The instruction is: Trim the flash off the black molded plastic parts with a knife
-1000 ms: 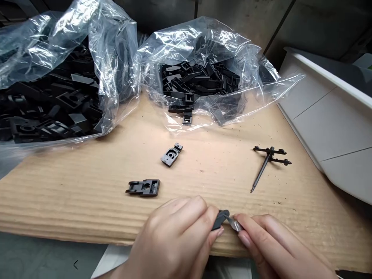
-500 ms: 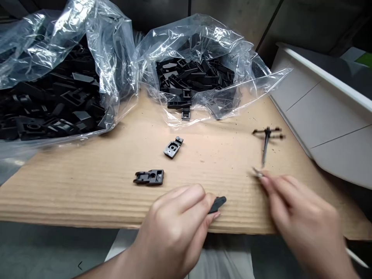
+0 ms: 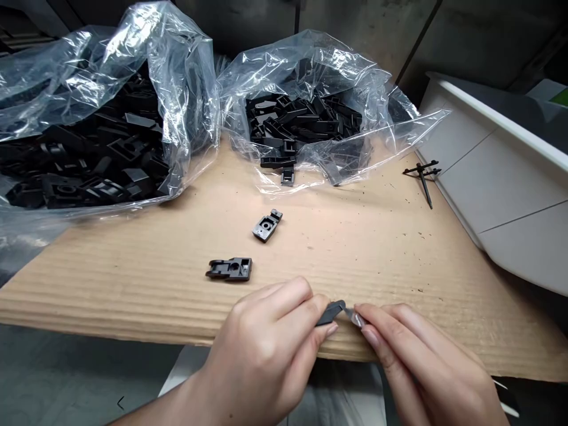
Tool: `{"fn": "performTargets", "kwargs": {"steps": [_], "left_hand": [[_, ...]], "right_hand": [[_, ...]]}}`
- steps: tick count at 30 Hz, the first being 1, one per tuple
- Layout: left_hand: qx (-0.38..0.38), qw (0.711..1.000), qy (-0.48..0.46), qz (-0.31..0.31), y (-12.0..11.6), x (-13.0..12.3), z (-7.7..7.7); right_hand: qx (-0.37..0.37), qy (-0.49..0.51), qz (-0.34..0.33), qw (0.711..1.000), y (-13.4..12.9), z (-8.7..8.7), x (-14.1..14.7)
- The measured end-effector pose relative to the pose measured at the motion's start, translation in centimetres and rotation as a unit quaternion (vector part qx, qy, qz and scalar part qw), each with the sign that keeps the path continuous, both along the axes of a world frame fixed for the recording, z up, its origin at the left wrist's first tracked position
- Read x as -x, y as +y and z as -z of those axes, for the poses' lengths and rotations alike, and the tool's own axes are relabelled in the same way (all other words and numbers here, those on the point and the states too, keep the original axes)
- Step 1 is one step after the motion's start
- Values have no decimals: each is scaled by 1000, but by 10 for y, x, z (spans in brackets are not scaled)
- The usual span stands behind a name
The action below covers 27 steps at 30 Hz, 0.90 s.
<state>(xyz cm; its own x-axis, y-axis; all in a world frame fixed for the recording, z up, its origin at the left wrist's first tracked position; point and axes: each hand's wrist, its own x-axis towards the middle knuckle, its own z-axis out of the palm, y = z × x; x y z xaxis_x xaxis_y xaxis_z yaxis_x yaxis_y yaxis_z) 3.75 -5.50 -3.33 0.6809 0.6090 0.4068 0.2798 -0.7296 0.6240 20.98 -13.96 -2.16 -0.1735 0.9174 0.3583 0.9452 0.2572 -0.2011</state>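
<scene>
Cardboard (image 3: 133, 248) stretches beneath two open plastic bags (image 3: 189, 77) of black parts (image 3: 306, 121) as a worker handles a small black piece (image 3: 331, 313) near the front edge. The left hand (image 3: 270, 337) pinches it between thumb and fingers, its long axis slanting rightward and slightly away from the worker. From where I stand, its free end faces the right hand (image 3: 421, 355), which pinches a small blade (image 3: 355, 318) angled back toward it; whether the tip touches, I cannot tell.
</scene>
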Motion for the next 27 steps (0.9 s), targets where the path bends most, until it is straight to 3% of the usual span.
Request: {"fn": "performTargets", "kwargs": {"steps": [4, 9, 14, 18, 27], "left_hand": [[-2, 1000, 7, -5, 0, 0, 0], [-7, 1000, 9, 4, 2, 0, -1], [-6, 1000, 18, 5, 2, 0, -1], [-13, 1000, 19, -4, 3, 0, 0], [16, 999, 29, -1, 4, 2, -4]], "right_hand": [[17, 3, -12, 1000, -3, 1, -1], [6, -46, 27, 999, 1, 4, -1], [-4, 19, 41, 999, 9, 1, 1], [27, 13, 83, 996, 19, -2, 9], [74, 58, 78, 993, 26, -4, 9]]}}
